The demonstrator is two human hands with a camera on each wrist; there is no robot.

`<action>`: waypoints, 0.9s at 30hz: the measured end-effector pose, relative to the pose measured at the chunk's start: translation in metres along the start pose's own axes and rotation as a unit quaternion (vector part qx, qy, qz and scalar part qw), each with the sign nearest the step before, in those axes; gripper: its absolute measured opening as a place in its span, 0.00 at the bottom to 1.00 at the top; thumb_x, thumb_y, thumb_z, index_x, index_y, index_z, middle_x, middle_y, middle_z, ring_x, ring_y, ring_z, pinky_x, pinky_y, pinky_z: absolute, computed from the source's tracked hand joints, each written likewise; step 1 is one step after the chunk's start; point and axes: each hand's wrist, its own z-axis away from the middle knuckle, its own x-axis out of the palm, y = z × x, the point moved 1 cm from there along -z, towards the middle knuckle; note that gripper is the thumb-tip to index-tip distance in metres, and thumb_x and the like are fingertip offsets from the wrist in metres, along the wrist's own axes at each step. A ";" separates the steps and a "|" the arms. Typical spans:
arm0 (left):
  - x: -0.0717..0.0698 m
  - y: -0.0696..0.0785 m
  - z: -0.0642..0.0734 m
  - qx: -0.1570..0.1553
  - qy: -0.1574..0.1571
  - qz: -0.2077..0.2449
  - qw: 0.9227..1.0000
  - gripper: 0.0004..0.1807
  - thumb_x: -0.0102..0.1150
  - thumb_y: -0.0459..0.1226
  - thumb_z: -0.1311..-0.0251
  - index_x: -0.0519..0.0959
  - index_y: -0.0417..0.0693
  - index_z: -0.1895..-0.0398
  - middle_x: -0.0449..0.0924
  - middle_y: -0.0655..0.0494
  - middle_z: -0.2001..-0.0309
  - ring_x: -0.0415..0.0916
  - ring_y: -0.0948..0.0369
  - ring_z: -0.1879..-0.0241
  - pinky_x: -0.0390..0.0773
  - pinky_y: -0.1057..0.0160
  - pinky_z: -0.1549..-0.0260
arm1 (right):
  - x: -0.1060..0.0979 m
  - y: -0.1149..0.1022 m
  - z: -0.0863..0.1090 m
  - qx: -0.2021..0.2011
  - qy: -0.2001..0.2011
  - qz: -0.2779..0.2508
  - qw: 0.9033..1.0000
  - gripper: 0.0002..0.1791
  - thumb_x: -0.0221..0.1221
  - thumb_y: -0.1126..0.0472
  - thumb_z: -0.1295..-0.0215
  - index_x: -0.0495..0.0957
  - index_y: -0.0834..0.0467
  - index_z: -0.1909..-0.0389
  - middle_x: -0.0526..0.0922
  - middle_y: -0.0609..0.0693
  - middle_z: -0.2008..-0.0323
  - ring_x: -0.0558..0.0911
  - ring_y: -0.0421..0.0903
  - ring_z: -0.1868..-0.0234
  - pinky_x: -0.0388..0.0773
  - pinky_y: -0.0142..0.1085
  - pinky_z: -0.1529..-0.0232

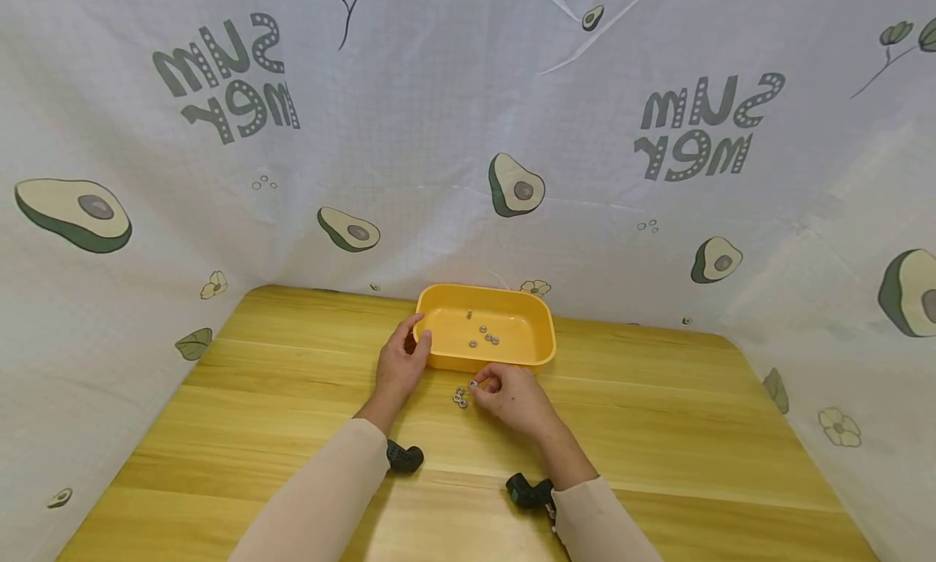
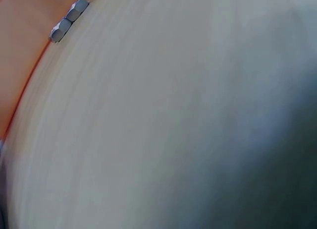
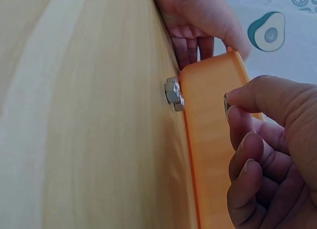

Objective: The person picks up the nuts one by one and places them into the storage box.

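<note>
A yellow plastic bin (image 1: 457, 363) sits toward the back of the table. My left hand (image 1: 398, 369) holds its left end, the thumb over the rim and the fingers along the outside. Between thumb and forefinger, my right hand (image 1: 517, 401) pinches a small metal hex nut (image 3: 226, 105), just in front of the bin's near wall. Several loose nuts (image 1: 458, 398) lie clustered on the table left of the right fingertips. Inside the bin, more nuts (image 1: 488, 337) are scattered on its floor. The left wrist view has two nuts (image 2: 69, 20) beside the bin wall, with no hand clearly visible.
The wooden tabletop (image 1: 695, 432) extends to both sides of the bin. A white curtain (image 1: 439, 140) with avocado prints hangs behind it and along the sides. Black wrist devices (image 1: 528, 490) stick out near both sleeves.
</note>
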 end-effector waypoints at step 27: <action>0.001 -0.002 -0.001 0.016 0.005 0.005 1.000 0.24 0.57 0.45 0.27 0.75 0.54 0.31 0.76 0.50 0.32 0.78 0.50 0.38 0.78 0.48 0.39 | 0.000 0.001 -0.002 -0.001 0.007 0.007 1.000 0.06 0.69 0.55 0.36 0.83 0.52 0.64 0.80 0.44 0.76 0.75 0.41 0.76 0.70 0.31 0.75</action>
